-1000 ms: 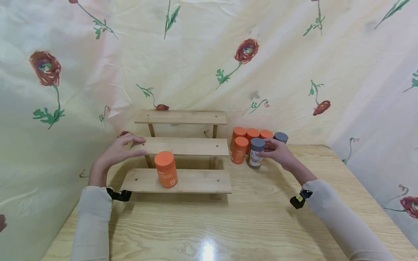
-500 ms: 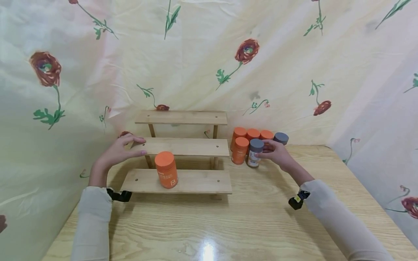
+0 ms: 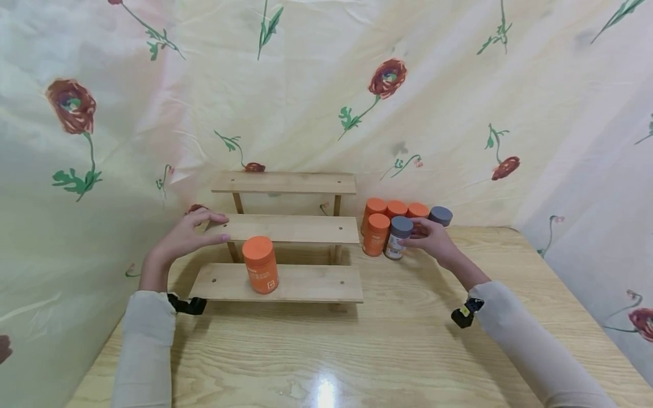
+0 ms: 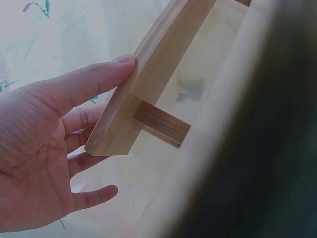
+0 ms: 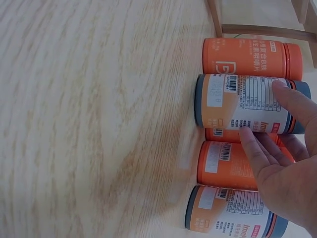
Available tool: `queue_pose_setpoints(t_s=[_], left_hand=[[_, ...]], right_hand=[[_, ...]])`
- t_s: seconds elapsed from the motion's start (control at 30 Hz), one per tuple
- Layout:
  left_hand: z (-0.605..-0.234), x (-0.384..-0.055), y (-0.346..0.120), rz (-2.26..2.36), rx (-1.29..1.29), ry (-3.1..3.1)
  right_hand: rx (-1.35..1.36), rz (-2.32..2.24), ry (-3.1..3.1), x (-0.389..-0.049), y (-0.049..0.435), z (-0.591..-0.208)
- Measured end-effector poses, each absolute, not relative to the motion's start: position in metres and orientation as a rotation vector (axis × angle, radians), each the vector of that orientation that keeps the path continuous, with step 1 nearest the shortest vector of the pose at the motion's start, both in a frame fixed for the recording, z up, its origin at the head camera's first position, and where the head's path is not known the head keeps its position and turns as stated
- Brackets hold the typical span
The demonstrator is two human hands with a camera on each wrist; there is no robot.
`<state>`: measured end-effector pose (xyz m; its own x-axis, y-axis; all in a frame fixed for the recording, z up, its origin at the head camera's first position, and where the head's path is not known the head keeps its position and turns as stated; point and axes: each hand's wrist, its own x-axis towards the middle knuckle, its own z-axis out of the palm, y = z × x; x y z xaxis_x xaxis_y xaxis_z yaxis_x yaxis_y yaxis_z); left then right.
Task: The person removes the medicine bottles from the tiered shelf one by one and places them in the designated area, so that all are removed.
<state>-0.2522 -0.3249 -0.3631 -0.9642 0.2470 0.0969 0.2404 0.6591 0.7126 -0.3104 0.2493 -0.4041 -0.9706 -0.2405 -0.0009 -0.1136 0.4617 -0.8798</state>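
My left hand point(image 3: 185, 237) holds the left end of the middle board of a three-tier wooden shelf rack point(image 3: 291, 228). In the left wrist view the thumb lies on one edge of that board point(image 4: 148, 74), with fingers behind it. At the right, my right hand point(image 3: 432, 241) grips a grey-lidded jar point(image 3: 395, 243) with a white and orange label. This jar stands upright on the table, close beside an orange jar point(image 3: 375, 237). The right wrist view shows the thumb and fingers on either side of the grey-lidded jar point(image 5: 242, 101).
Another orange jar point(image 3: 260, 266) stands on the lowest board, left of its middle. Behind the right hand are several orange-lidded jars point(image 3: 397, 209) and a second grey-lidded jar point(image 3: 441, 215). A flowered cloth point(image 3: 306, 102) hangs behind the wooden table point(image 3: 285, 351).
My right hand has shifted the grey-lidded jar slightly left, nearer the front orange jar. My left hand stays on the middle board.
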Motion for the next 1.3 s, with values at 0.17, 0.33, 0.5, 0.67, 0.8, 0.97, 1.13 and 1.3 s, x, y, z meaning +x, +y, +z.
queue_pose_setpoints(t_s=[0.17, 0.33, 0.5, 0.67, 0.8, 0.97, 1.13, 1.3], left_hand=[[-0.365, -0.253, -0.323, 1.223, 0.424, 2.857], [-0.364, -0.253, -0.323, 1.220, 0.437, 2.865], [-0.365, -0.253, -0.324, 1.210, 0.436, 2.872], [-0.366, -0.253, -0.324, 1.211, 0.426, 2.871], [-0.367, -0.253, -0.326, 1.225, 0.425, 2.866], [-0.368, -0.253, -0.327, 1.227, 0.427, 2.866], [-0.367, -0.253, -0.326, 1.229, 0.424, 2.861], [-0.366, -0.254, -0.327, 1.237, 0.424, 2.856]], right_hand=[[-0.299, -1.510, 2.593, -0.310, 0.249, -0.404], [-0.304, -1.516, 2.600, -0.311, 0.249, -0.404], [-0.313, -1.525, 2.593, -0.312, 0.250, -0.407], [-0.329, -1.529, 2.592, -0.313, 0.249, -0.407], [-0.337, -1.523, 2.594, -0.312, 0.249, -0.405], [-0.327, -1.531, 2.585, -0.312, 0.250, -0.398], [-0.338, -1.570, 2.579, -0.312, 0.252, -0.384], [-0.395, -1.660, 2.579, -0.308, 0.249, -0.367]])
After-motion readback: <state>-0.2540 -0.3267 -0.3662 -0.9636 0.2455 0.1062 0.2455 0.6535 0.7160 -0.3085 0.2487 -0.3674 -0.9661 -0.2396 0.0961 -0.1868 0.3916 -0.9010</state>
